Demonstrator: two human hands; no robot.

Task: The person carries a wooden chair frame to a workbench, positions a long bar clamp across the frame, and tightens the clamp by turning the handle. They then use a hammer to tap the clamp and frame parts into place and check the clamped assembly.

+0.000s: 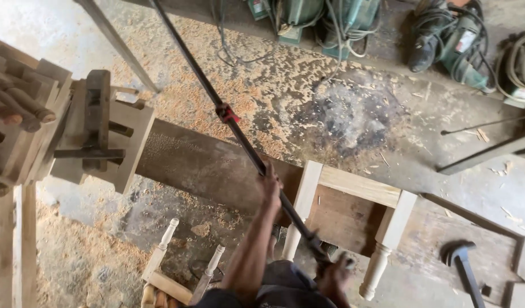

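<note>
**A:** Both hands are on the bar clamp [239,134]. Left hand [270,183] is wrapped tight round the bar partway up; right hand [335,274] is closed over the low end, just by the frame [359,188].

**B:** That frame is the pale wooden one with turned legs [376,268], lying on a dark board [205,165] on the floor [342,114].

**A:** Right. The rails and legs look joined already. The bar runs slantwise across the near corner, so I'd judge the clamp isn't seated yet: squeezing the joints is what's left.

**B:** Room to swing?

**A:** Tight up top. The bar's far end passes close to a wooden assembly [97,131] at the left. Loose spindles [160,251] lie by the person's left arm, and a hammer [459,256] sits off the frame's right edge.

**B:** The power tools [450,40]?

**A:** Well apart, along the far wall. Shavings everywhere, though the floor beyond the frame is open.
</note>
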